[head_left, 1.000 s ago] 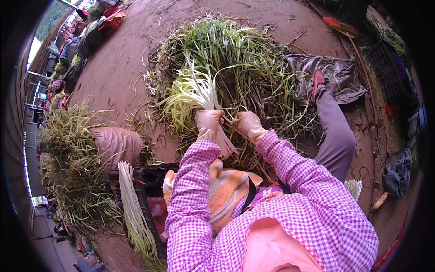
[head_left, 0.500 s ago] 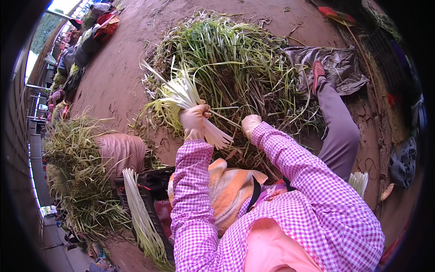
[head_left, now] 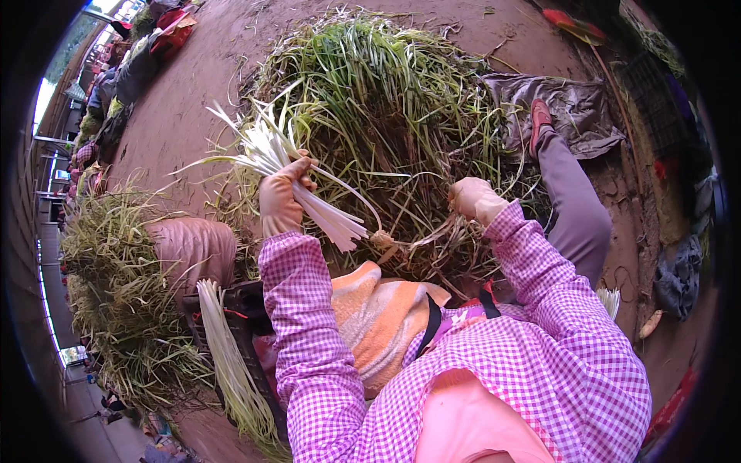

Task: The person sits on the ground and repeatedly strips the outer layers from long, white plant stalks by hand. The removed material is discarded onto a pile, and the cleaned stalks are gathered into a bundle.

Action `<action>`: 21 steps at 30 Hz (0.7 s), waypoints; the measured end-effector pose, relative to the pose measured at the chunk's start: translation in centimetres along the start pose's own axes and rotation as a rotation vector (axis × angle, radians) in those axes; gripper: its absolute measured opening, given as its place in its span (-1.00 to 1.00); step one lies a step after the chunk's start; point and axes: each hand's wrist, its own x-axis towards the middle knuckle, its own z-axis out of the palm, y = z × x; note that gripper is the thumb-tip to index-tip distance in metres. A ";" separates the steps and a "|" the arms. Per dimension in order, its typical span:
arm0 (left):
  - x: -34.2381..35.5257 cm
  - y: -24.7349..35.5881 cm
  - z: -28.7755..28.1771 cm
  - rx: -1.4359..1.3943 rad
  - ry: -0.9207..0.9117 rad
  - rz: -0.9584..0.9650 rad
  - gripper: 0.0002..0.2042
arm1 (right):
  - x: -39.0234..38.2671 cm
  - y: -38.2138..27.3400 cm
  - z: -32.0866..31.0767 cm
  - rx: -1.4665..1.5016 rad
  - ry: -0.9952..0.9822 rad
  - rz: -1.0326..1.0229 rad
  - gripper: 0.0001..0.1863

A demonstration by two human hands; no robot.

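Note:
My left hand [head_left: 282,198], in a tan glove, grips a bunch of green onions [head_left: 297,181] by their white stalks, with the root ends pointing right and down. My right hand [head_left: 473,200], also gloved, is closed on a thin strip of peeled skin [head_left: 421,235] that trails from the root end of the bunch. Both hands are raised over a big pile of green onions [head_left: 386,100] on the brown earth floor. My sleeves are pink check. An orange striped cloth [head_left: 378,316] lies across my lap.
A black crate [head_left: 243,309] at my left holds a row of cleaned white stalks [head_left: 228,363]. A pinkish sack [head_left: 189,247] and another green heap [head_left: 116,285] lie beyond it. My right leg [head_left: 571,208] stretches over a grey cloth [head_left: 563,108]. People sit far left.
My left hand has swung the bunch to the left and tilted it. My right hand has drawn away to the right, pulling a strip of skin from the root end.

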 end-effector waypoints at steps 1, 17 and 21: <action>0.0 -0.1 0.1 0.026 0.011 0.018 -0.81 | -1.3 -1.0 -0.9 -0.083 0.223 -0.151 -0.64; -1.1 -1.7 1.0 -0.159 -0.084 -0.080 -0.75 | -5.9 -5.7 9.9 0.528 0.243 -0.909 -0.71; -0.8 -2.9 1.9 -0.163 0.048 -0.038 -0.78 | -6.6 -5.3 9.5 0.667 -0.156 -0.488 -0.68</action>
